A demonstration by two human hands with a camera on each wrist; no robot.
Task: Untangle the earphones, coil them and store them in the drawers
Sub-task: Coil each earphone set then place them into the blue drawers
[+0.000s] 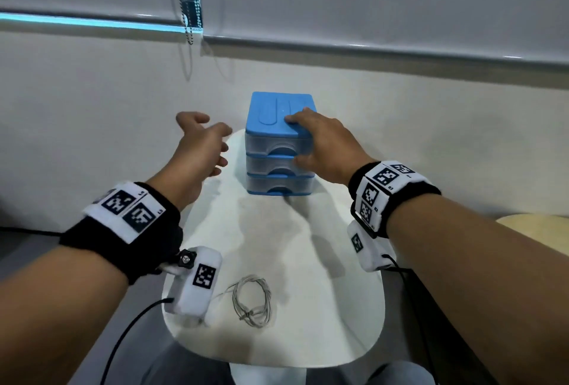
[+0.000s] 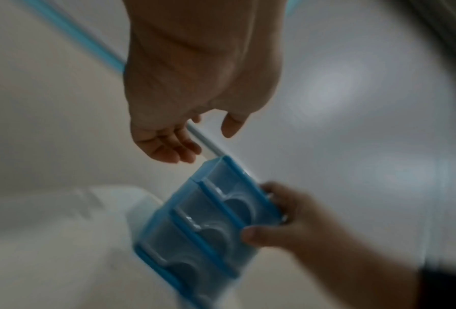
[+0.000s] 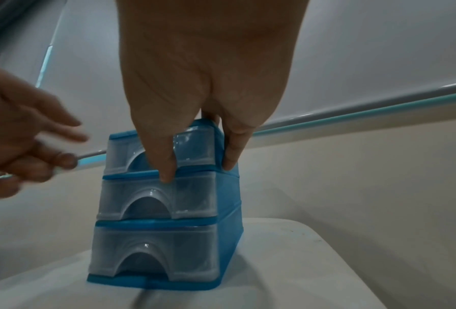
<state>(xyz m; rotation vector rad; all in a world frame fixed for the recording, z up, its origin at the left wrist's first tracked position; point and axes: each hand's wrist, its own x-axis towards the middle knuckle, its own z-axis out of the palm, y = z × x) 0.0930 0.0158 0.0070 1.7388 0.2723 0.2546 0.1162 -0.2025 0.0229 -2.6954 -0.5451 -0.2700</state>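
We see a blue drawer unit (image 1: 278, 116) with frosted clear drawer fronts (image 3: 155, 200) on a white counter (image 1: 308, 307), whitish-grey earphones (image 1: 252, 300), and black wristbands (image 1: 123, 249) carrying black-and-white checkered tags (image 1: 203, 276).

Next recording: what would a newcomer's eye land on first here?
The blue plastic three-drawer unit at the far end of the white table, with the right hand gripping its top corner. The left hand hovers open beside it, holding nothing. At the near end lies the loosely coiled white earphone cable, touched by neither hand.
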